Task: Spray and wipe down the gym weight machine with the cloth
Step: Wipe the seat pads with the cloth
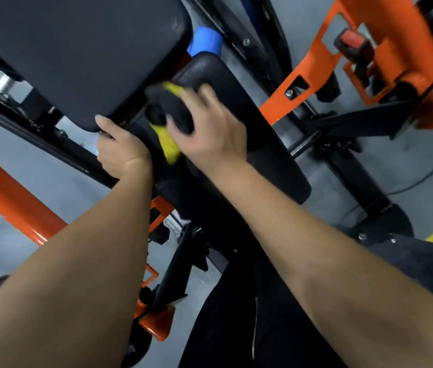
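The wiping step is under way. The right grip (pixel 210 131) is clenching a bunched black-and-yellow cloth (pixel 168 110) and pressing it onto the upper end of the narrow black padded seat (pixel 263 144), just where that pad is meeting the broad black padded backrest (pixel 77 49). Both pads are sitting on the orange-and-black steel weight machine (pixel 396 35), which is standing on the grey concrete floor (pixel 24 160).

The left grip (pixel 121 147) is clasping the lower corner of the backrest, thumb lying on its face and fingers curling out of sight beneath. It seems to be steadying the person or the pad. A pale blur is showing beside it, and whether that is a spray bottle cannot be told.

No spray bottle is plainly showing, so spraying is probably not the current action. Most of the seat below the cloth is looking unwiped, as is the frame. The next move is likely calling for drawing the cloth down the seat's length with firm, even pressure, then working into the gap between the pads.
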Demonstrator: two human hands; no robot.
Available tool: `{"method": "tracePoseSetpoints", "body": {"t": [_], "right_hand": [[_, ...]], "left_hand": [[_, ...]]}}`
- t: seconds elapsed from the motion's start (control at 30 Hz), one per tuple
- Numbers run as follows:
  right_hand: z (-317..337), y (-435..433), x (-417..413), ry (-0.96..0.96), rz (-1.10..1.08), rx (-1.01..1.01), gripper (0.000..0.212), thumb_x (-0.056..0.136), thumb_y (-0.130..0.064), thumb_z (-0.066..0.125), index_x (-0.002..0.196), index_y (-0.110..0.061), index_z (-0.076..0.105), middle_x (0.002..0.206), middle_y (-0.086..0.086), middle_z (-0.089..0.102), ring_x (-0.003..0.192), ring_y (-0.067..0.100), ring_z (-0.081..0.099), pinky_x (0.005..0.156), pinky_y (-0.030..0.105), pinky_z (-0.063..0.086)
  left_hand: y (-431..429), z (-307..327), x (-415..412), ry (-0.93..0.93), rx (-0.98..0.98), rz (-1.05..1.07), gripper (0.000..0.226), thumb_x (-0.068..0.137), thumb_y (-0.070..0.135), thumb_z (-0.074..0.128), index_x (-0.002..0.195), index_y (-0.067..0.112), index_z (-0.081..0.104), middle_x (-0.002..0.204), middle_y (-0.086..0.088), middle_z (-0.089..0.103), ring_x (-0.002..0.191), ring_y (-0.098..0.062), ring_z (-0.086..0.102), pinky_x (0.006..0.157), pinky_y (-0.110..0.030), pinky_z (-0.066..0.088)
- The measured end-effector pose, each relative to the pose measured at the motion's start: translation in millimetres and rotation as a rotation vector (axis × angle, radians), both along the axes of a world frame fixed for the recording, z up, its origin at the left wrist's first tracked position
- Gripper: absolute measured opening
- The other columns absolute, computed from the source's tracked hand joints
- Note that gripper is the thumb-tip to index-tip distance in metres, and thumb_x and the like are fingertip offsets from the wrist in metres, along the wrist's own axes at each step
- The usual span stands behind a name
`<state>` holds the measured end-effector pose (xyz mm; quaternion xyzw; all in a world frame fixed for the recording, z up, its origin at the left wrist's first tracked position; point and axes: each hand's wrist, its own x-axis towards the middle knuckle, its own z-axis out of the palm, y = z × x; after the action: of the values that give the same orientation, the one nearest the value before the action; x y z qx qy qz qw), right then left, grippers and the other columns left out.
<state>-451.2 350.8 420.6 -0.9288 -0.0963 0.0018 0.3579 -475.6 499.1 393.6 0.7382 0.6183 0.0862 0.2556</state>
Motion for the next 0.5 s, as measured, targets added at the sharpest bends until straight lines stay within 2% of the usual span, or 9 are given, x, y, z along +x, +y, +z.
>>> {"method": "tracePoseSetpoints", "body": {"t": [0.1,0.2,0.27,0.33,0.43,0.5], "right_hand": [[5,44,41,0.008,0.054,-0.152,0.041,0.089,-0.055,0.059,0.119,-0.028,0.065,0.115,0.0,0.06,0.098,0.024,0.065,0.059,0.033,0.029],[-13,42,25,-0.038,0.058,-0.129,0.041,0.084,-0.055,0.061,0.109,-0.023,0.068,0.113,0.003,0.062,0.093,0.028,0.066,0.055,0.032,0.031],[-32,22,-7,-0.088,0.12,-0.104,0.043,0.079,-0.053,0.065,0.108,-0.021,0.07,0.115,0.007,0.065,0.084,0.033,0.067,0.052,0.033,0.038],[-53,-9,-47,-0.08,0.245,-0.149,0.045,0.078,-0.052,0.067,0.109,-0.02,0.07,0.114,0.008,0.064,0.078,0.033,0.065,0.048,0.034,0.047],[-76,-55,-100,0.026,0.361,-0.249,0.039,0.08,-0.052,0.067,0.104,-0.021,0.067,0.104,0.002,0.06,0.073,0.027,0.064,0.043,0.031,0.043],[-76,-66,-109,0.117,0.385,-0.257,0.035,0.081,-0.051,0.068,0.101,-0.023,0.065,0.099,-0.001,0.057,0.071,0.025,0.065,0.043,0.031,0.043]], "left_hand": [[0,0,0,-0.004,0.009,-0.01,0.068,0.106,0.06,0.02,0.119,0.019,0.073,0.122,-0.006,0.071,0.115,-0.031,0.061,0.09,-0.036,0.042],[3,-1,0,-0.011,-0.014,-0.025,0.068,0.106,0.059,0.02,0.117,0.016,0.072,0.12,-0.007,0.071,0.113,-0.031,0.061,0.085,-0.034,0.039],[5,0,-1,-0.024,-0.037,-0.036,0.067,0.108,0.056,0.02,0.115,0.014,0.073,0.117,-0.006,0.071,0.11,-0.029,0.061,0.081,-0.031,0.035],[4,-1,-1,-0.042,-0.044,-0.039,0.065,0.109,0.054,0.02,0.108,0.014,0.072,0.105,-0.002,0.069,0.102,-0.025,0.061,0.08,-0.029,0.034],[3,-5,-2,-0.068,-0.04,-0.01,0.06,0.109,0.053,0.022,0.091,0.015,0.065,0.079,0.007,0.058,0.088,-0.021,0.058,0.075,-0.03,0.035],[5,-8,-3,-0.08,-0.038,0.0,0.063,0.108,0.055,0.022,0.092,0.012,0.066,0.078,0.005,0.059,0.086,-0.023,0.06,0.074,-0.032,0.037]]}}
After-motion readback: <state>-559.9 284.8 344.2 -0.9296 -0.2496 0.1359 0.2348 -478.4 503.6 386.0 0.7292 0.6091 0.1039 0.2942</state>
